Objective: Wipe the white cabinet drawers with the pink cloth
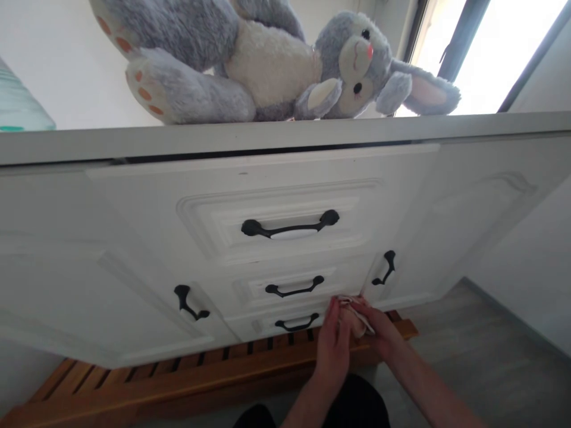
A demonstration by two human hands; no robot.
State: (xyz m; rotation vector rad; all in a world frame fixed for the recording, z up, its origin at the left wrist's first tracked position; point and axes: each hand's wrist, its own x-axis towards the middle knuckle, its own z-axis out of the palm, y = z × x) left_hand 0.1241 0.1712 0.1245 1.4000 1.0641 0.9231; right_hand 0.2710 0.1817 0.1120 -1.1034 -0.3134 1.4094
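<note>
Both my hands meet low in front of a white cabinet (147, 214), at the right end of its bottom drawer. My left hand (333, 343) and my right hand (381, 330) together hold a small crumpled cloth (354, 315), pale with a reddish edge, pressed near the drawer front. The bottom drawer's black handle (297, 324) lies just left of my left hand. Above it are a middle drawer handle (294, 289) and a larger top drawer handle (289, 225).
A grey plush rabbit (267, 59) lies on the cabinet top. Black door handles (190, 301) (386, 267) flank the drawers. A slatted wooden platform (178, 380) sits under the cabinet on a grey floor (482, 362). A window (491, 47) is at the upper right.
</note>
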